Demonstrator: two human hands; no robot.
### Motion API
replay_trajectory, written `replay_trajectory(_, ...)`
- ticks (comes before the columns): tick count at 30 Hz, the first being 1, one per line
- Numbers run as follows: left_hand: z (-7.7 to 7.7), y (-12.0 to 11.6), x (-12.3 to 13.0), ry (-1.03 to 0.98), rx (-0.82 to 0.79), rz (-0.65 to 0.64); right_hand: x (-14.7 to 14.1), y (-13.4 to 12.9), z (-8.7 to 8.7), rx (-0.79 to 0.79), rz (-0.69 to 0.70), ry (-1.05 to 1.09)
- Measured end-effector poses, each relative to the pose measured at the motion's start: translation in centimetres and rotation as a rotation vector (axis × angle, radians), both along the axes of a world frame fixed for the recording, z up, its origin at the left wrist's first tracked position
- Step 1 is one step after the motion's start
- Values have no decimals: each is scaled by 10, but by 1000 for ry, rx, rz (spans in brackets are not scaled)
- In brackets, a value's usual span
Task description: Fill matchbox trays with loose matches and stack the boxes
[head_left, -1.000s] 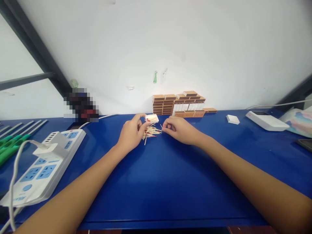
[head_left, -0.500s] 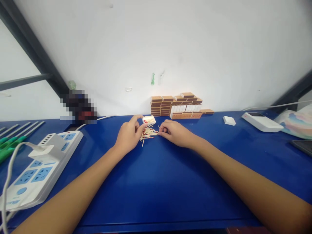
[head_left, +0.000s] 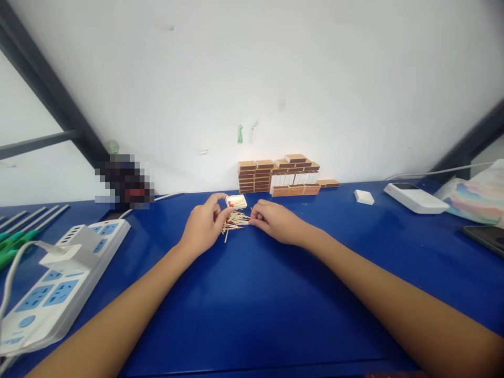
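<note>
Between thumb and fingers, my left hand (head_left: pixel 205 223) grips a small white matchbox tray (head_left: pixel 237 201) with some matches inside. A loose pile of red-tipped matches (head_left: pixel 235 220) lies on the blue table just below the tray, between my two hands. My right hand (head_left: pixel 271 220) is at the right edge of the pile, its thumb and fingertips pinched together at the match ends. Whether a match is between those fingertips is too small to tell.
Stacked brown matchboxes (head_left: pixel 295 178) stand against the wall behind. On the left lie a power strip (head_left: pixel 98 262) with a plugged-in charger and green-handled tools (head_left: pixel 19 239). A white square (head_left: pixel 364 197), a white device (head_left: pixel 417 199) and a dark phone (head_left: pixel 486 237) lie right.
The whole view has shifted slightly, with the scene sitting a little lower and further left. Both hands stay around the match pile, and the left hand still grips the tray.
</note>
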State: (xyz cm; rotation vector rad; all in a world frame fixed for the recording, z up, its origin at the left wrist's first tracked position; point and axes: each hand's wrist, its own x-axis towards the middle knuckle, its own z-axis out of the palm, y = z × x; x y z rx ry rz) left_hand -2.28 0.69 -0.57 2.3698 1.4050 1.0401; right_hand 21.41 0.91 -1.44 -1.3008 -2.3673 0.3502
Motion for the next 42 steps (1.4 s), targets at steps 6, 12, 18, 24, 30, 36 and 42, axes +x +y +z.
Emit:
replay_trajectory(6, 0, -1, -2, 0, -6, 6, 7, -3, 11, -15, -13, -28)
replay_trajectory(12, -1, 1, -2, 20, -23, -1, 28, -1, 29, 59, -1, -3)
replay_trajectory(18, -2, -1, -2, 12, -44, -23, 43, 4, 35, 89, -37, 68)
replay_trajectory(24, -2, -6, 3, -13, -72, -125, 36, 3, 34, 101, -47, 193)
replay_trajectory(30, 1, -15, 9, -53, -91, -200, 19, -6, 30, 112, 34, 185)
replay_trajectory(36, 0, -15, 10, -100, -120, -188, 16, -9, 31, 133, -4, 260)
replay_trajectory(42, -2, -3, 2, -156, -62, -29, 12, -9, 20, 67, -40, 193)
